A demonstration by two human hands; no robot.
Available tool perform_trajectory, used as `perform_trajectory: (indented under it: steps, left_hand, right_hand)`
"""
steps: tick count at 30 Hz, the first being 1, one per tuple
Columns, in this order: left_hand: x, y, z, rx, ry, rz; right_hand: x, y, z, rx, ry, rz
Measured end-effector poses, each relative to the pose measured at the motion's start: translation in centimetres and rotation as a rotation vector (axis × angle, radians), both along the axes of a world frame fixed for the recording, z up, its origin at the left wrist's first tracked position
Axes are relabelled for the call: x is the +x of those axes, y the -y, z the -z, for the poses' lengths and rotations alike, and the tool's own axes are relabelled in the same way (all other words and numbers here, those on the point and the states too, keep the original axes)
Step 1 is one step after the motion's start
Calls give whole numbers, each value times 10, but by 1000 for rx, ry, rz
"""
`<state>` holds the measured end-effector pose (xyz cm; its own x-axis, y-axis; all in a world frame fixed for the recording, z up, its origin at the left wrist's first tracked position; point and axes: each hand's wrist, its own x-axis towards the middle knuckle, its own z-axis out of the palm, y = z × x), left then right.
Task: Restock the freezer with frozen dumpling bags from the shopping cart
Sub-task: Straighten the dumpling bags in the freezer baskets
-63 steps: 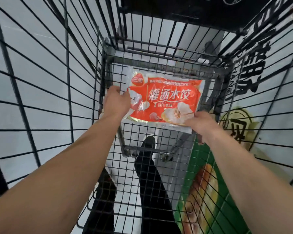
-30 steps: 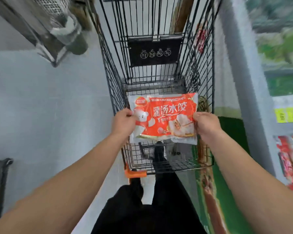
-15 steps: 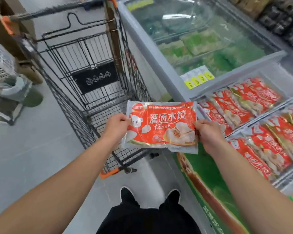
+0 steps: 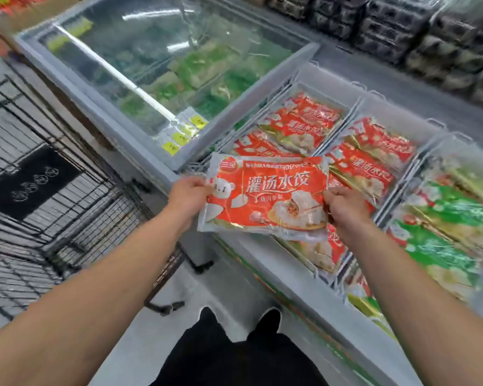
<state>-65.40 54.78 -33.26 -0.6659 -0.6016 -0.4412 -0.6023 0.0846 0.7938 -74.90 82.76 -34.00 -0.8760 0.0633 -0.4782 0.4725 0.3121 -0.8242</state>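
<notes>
I have one view only, a wide-angle camera worn on the head, looking forward and steeply down. My own legs and shoes [image 4: 268, 320] sit at the 6 o'clock edge, so the tilt is close to straight down there. Both forearms run in from the lower corners toward the centre, where the hands are near the lens. The freezer [image 4: 313, 302] crosses from 11 o'clock to 4 o'clock, close below. The cart [image 4: 53, 218] fills 9 o'clock. Shelves [image 4: 418, 32] lie farther off at 1 o'clock. Edges bend and blur.
</notes>
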Motion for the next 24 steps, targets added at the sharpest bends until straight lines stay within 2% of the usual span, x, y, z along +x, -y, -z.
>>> perform_trajectory:
  steps: [4,9,16,24]
  left_hand:
    - [-60,-25,0,-76,32,109]
    - [-138,-32,15,-45,0,146]
    - [-280,-30,57,-84,26,300]
    - [-439,-46,79,-186,101,474]
  right_hand:
    - [-31,-23,6,-44,36,71]
    - [-73,-28,12,-35,53,118]
    - [-167,-7,41,45,92,264]
    - [-292,8,76,84,135,368]
